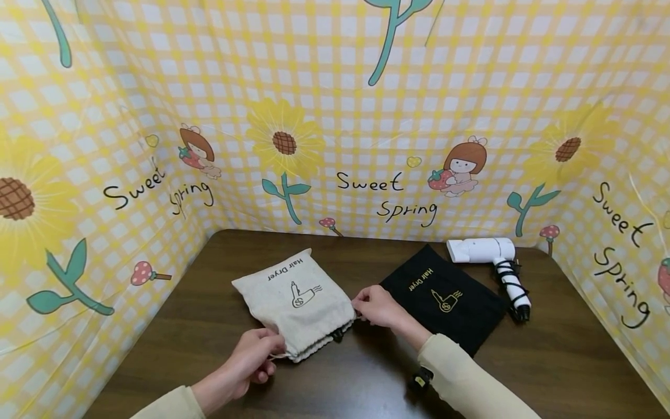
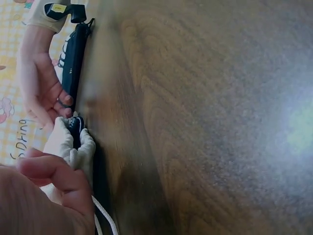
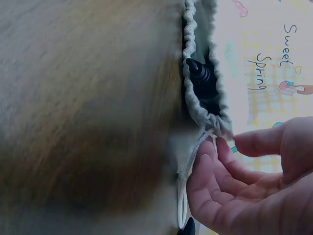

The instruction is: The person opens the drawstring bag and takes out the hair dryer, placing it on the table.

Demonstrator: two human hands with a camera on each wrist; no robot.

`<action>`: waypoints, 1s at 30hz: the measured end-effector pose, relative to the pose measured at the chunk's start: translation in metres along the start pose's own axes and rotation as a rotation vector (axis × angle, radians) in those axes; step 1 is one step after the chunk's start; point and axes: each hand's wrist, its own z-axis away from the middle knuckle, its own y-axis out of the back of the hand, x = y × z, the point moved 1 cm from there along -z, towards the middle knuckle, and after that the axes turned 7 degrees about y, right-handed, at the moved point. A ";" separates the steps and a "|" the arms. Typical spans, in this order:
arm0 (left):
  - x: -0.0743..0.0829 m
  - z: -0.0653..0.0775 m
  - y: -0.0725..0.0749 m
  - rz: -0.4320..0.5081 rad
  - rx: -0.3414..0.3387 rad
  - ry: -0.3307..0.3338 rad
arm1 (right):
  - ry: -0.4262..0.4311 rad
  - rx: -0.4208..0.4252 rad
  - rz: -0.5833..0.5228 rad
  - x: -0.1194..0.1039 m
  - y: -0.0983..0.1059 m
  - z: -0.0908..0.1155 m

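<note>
A cream drawstring bag (image 1: 314, 279), printed "Hair Dryer", lies on the table with its mouth toward me. My left hand (image 1: 251, 362) pinches the near left corner of its mouth, where a cord comes out. At the opposite corner, my right hand (image 1: 382, 305) pinches the bag between thumb and fingers. The right wrist view shows the gathered mouth partly open, with a black ribbed cord end (image 3: 199, 73) inside; the rest of the contents is hidden. A white cord loop (image 3: 182, 200) hangs below the right fingers.
A black bag (image 1: 445, 308) with gold "Hair Dryer" print lies flat to the right, partly under my right forearm. Behind it rests a white hair dryer (image 1: 481, 250), its black cord wound round the handle. Patterned cloth (image 1: 366, 145) walls the brown table (image 1: 193, 314).
</note>
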 end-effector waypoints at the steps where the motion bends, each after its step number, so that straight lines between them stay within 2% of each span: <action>1: 0.000 0.000 0.000 -0.008 0.001 0.005 | -0.004 -0.008 0.001 -0.001 0.001 0.001; 8: -0.002 0.000 -0.003 -0.025 -0.010 -0.001 | -0.007 -0.061 0.035 -0.003 0.003 0.005; 22: -0.001 -0.003 -0.004 -0.021 -0.034 -0.025 | 0.045 -0.089 0.079 -0.003 -0.001 0.002; 24: 0.000 -0.003 -0.004 -0.026 -0.032 -0.021 | 0.068 -0.107 0.100 0.005 -0.001 -0.002; 27: 0.001 -0.003 -0.003 -0.037 -0.018 -0.011 | 0.116 -0.119 0.141 0.036 -0.003 -0.016; 29: 0.001 -0.003 -0.001 -0.041 -0.012 -0.009 | 0.118 -0.120 0.171 0.052 -0.004 -0.024; 30: 0.001 -0.003 0.000 -0.043 -0.008 -0.007 | 0.114 -0.118 0.174 0.053 -0.003 -0.025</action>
